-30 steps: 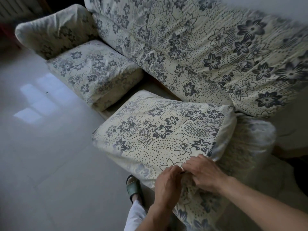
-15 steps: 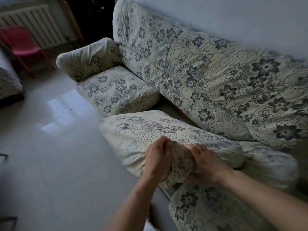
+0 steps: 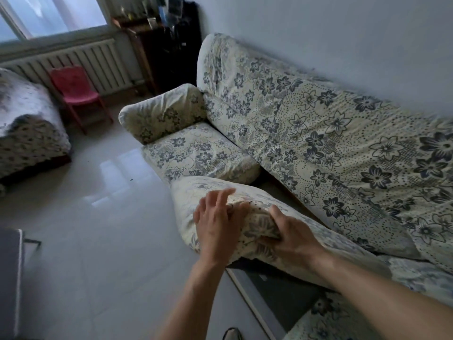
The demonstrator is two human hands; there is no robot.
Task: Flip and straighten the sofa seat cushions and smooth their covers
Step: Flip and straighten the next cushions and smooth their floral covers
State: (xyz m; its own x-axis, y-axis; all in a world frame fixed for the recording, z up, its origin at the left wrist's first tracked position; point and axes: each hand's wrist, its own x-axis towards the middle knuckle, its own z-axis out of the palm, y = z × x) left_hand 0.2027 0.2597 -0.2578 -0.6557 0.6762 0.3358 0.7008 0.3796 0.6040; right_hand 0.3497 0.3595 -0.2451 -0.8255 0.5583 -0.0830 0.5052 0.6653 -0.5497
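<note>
A floral-covered sofa runs along the wall. Its middle seat cushion [image 3: 196, 192] is tipped up off the seat base, pale underside facing me, near edge hanging past the sofa front. My left hand [image 3: 218, 227] lies against the cushion's near edge with fingers spread and straight. My right hand [image 3: 289, 236] grips a bunched fold of the cover at the same edge. The far seat cushion [image 3: 198, 153] lies flat beside the armrest [image 3: 161, 111]. Another cushion [image 3: 343, 317] shows at the bottom right.
The back cushions [image 3: 331, 143] lean against the wall. The dark bare seat base [image 3: 277, 283] shows under the lifted cushion. A red chair [image 3: 76, 92] stands by a radiator, a dark cabinet [image 3: 169, 45] stands in the corner, and another covered seat [image 3: 27, 128] is at left. The floor is glossy tile.
The cushion has been lifted and tilted up from lying flat, its patterned face turned away. My left hand let go of the cover and spread its fingers; my view rose toward the window.
</note>
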